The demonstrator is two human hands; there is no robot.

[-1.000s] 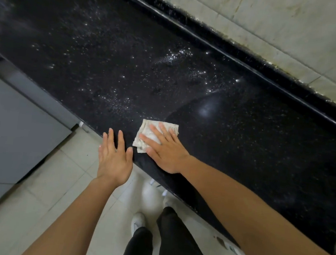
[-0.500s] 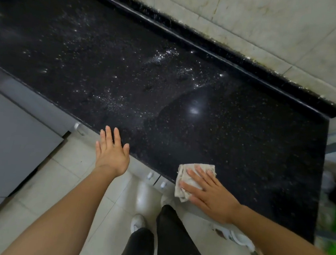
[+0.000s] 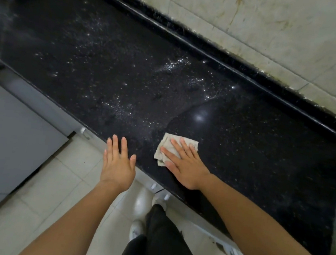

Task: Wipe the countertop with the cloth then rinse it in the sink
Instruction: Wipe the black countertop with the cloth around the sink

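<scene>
While the head view half a second back had the right hand pressing the cloth at the counter's front lip further to the right, the cloth now sits back toward the left, at the border between the smooth, glossy patch and the speckled, wet-looking stretch. That reads as a back-and-forth wiping stroke working along the front strip; by my judgement the wipe is partway done, with most of the speckled area to the left and rear not yet covered, and no sink in view. The right hand's grip is flat, fingers spread over the crumpled cloth, palm near the front edge. The left hand hovers open and empty, fingertips over the counter's front edge, just beside the cloth but apart from it. Ahead, the counter is bare up to the raised black kerb along the tiled wall, so strokes have open room leftward and back. On the right the counter ends at a straight edge; the front edge drops to the tiled floor.
</scene>
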